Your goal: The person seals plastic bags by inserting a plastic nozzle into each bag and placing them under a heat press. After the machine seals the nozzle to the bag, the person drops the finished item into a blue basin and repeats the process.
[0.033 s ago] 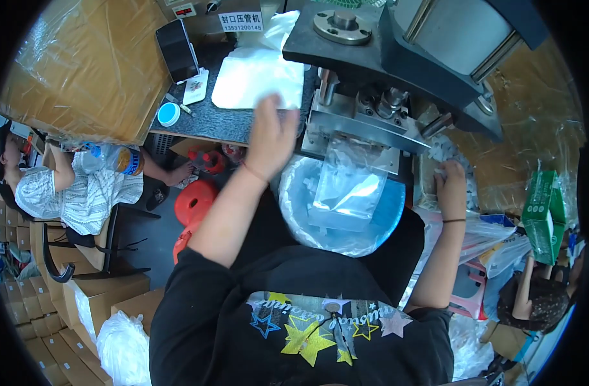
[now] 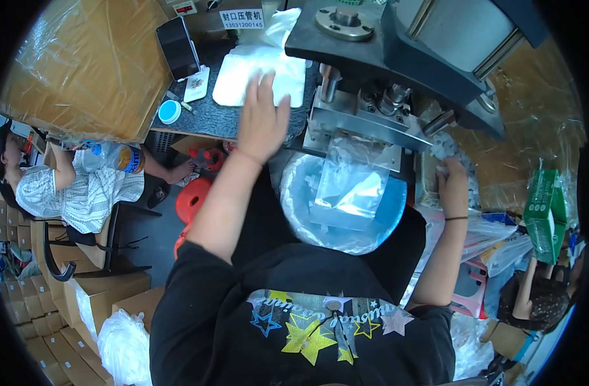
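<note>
My left hand reaches over the stack of clear plastic bags on the dark tabletop. Its fingers are spread, with the tips over the stack's near part, and nothing shows in them. Right of the press, my right hand rests at a tray beside small translucent plastic pieces. Its fingertips are drawn together; what they hold is too small to make out. One clear bag hangs from the metal press, above a blue tub with a clear liner. Neither hand touches that bag.
The press's heavy dark head overhangs the work area. A phone on a stand, a card and a round blue-lidded jar stand left of the bags. A large carton is at far left. Another person sits beyond a red stool.
My left hand has moved forward and slightly left, farther over the bag stack, and its fingers have spread. My right hand stays by the tray, and the hanging bag has not visibly moved.
</note>
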Motion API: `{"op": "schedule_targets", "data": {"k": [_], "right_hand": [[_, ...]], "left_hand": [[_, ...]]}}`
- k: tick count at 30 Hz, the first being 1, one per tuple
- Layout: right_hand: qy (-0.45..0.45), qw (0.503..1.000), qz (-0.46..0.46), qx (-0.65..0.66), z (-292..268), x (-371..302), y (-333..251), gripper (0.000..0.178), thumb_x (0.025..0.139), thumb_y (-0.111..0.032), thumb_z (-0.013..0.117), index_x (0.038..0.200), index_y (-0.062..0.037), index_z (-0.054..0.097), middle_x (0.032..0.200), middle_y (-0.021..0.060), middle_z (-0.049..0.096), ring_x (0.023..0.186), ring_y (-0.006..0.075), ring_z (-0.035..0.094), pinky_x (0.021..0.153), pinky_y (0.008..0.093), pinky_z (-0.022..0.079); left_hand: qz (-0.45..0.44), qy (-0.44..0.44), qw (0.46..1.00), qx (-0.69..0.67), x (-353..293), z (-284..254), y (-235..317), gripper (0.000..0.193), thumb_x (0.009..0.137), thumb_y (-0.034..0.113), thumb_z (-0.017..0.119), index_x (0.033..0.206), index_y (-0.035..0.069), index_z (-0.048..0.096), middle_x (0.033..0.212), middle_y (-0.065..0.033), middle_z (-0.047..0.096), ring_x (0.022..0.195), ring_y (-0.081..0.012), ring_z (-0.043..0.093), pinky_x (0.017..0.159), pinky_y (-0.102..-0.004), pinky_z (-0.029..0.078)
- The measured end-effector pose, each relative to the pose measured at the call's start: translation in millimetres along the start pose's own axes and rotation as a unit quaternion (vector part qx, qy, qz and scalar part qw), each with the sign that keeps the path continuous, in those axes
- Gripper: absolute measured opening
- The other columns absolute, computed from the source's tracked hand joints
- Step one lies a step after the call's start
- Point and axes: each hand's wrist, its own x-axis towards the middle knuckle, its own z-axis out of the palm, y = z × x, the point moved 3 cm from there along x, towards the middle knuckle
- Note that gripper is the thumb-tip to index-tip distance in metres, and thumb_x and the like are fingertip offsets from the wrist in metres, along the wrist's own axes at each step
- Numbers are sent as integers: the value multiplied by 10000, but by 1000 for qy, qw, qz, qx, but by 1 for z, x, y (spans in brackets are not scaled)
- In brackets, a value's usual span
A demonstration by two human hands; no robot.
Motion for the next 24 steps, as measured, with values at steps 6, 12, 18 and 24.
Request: {"op": "schedule_targets", "data": {"k": [6, 12, 18, 24], "right_hand": [[40, 997, 43, 48, -34, -11, -21, 233, 907, -92, 624, 1124, -13, 599, 977, 191, 632, 914, 355, 621, 821, 416, 489], [-45, 982, -33, 180, -34, -19, -105, 152, 976, -135, 548, 1043, -12, 604, 999, 175, 632, 930, 348, 620, 821, 405, 490], [-68, 932, -87, 344, -37, 3, -164, 115, 914, -119, 649, 911, -5, 638, 798, 85, 615, 719, 190, 608, 660, 303, 476], [-59, 944, -164, 281, -44, 18, -157, 152, 923, -149, 640, 888, -2, 627, 765, 97, 598, 711, 222, 577, 668, 331, 462]], "left_hand": [[142, -183, 962, 144, -45, -23, 5, 508, 925, 307, 623, 1361, 69, 520, 1423, -209, 474, 1311, -414, 442, 1066, -513, 356], [-58, -153, 971, -172, -78, -32, 18, 187, 922, 140, 657, 1062, 17, 664, 973, -77, 701, 900, -195, 666, 798, -333, 515], [-133, -313, 853, -396, -90, -14, 77, 159, 958, 135, 651, 947, -20, 684, 883, -43, 710, 835, -74, 647, 780, -248, 521], [-207, -405, 684, -571, -114, 0, 110, 289, 1004, 253, 593, 1060, -24, 655, 962, -95, 715, 871, -153, 675, 825, -298, 536]]}}
